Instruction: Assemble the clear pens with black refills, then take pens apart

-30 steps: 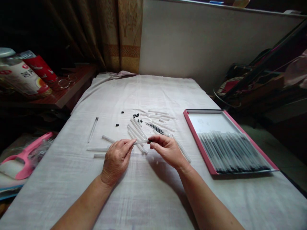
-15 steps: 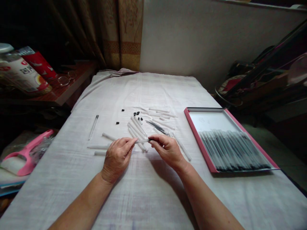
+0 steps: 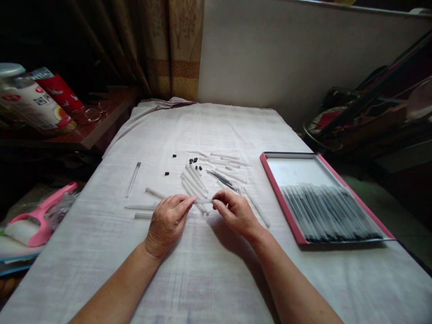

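My left hand pinches one end of a clear pen barrel. The thumb and fingers of my right hand are closed at its other end, where a bit of black shows. The barrel lies level between the hands, just over the cloth. Beyond it are loose clear tubes, several thin black refills and several small black plugs. More clear tubes lie beside and partly behind my left hand. A single pen with a black end rests farther left.
At the right, a pink-edged box holds many pens with black ends. On the brown side table at the left stand a labelled jar and a red packet, with eyeglasses. A pink-handled tool lies lower left.
Both hands keep hold of the barrel. My right fingers have shifted slightly, and less black shows at the barrel's right end. The whole view has moved a little.
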